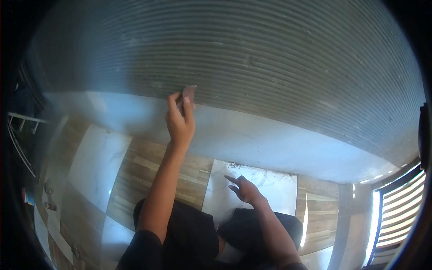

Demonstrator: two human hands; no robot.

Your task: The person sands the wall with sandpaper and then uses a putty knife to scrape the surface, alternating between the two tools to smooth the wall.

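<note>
My left hand [181, 119] reaches up to the ribbed grey wall [252, 58], its fingers closed around a small bent piece of sandpaper [188, 93]. The piece is pinkish brown with a pale, rough upper edge, and it overlaps the lowest ribs just above the smooth pale band [252, 126]. Lower down on the right, my right hand [245, 189] hovers over a white marbled floor tile [279, 191], index finger stretched out, thumb apart, holding nothing. Dark crumbs [238, 166] lie along that tile's wall-side edge, near the fingertip.
The floor mixes wood-look tiles [153, 166] with white marbled ones. At the right stands a slatted opening [400, 211] with bright light coming through. A pale metal rack [27, 119] is at the far left. My knees in dark cloth [189, 229] are close below my hands.
</note>
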